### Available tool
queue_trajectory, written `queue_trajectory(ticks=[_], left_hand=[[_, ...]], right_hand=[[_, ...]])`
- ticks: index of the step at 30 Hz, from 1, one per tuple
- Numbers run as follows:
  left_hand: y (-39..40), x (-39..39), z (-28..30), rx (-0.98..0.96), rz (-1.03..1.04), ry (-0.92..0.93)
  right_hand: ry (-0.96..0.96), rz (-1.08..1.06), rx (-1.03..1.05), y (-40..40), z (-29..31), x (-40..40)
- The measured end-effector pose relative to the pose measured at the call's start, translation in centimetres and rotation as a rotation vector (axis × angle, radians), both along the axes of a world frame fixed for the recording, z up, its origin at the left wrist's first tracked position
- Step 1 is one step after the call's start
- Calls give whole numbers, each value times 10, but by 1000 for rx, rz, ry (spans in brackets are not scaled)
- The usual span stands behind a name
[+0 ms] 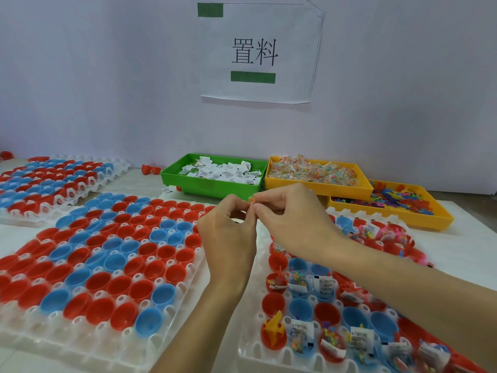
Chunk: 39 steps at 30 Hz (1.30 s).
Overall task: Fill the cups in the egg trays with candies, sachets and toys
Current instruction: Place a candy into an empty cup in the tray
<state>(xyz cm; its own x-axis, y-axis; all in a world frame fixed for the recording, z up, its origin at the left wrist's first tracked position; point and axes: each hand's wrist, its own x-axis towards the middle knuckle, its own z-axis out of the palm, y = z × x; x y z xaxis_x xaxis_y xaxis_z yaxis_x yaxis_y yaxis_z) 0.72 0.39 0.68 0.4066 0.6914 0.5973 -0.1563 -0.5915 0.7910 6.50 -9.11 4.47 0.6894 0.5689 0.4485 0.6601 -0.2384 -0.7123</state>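
Left hand (228, 232) and right hand (293, 219) meet mid-air between trays, fingertips pinched shut together on tiny orange piece (251, 199), likely toy. Right tray (258, 354) part-filled, left tray (107, 354) cups empty. Risk: piece this small slips from pinch, drops into wrong cup or gap between trays. Supply bins behind.
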Motion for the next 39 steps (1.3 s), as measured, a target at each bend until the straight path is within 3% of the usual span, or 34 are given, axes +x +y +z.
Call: queue_trajectory(ticks=[7, 13, 20, 26, 33, 36, 39], left_hand=[[-3, 2, -4, 109, -152, -35], [-1, 7, -3, -190, -361, -48], [3, 7, -3, -361, -392, -59], [-1, 8, -3, -290, -459, 16], [1, 6, -5, 71, -309, 93], [4, 5, -3, 260, -288, 97], [4, 5, -4, 263, -332, 100]], right_hand=[[51, -65, 35, -3, -2, 5], [276, -78, 121, -7, -3, 13], [408, -56, 190, -12, -3, 14], [559, -40, 237, -12, -5, 13], [525, 38, 108, -18, 9, 17], [414, 22, 4, -24, 14, 21], [358, 17, -19, -29, 17, 24]])
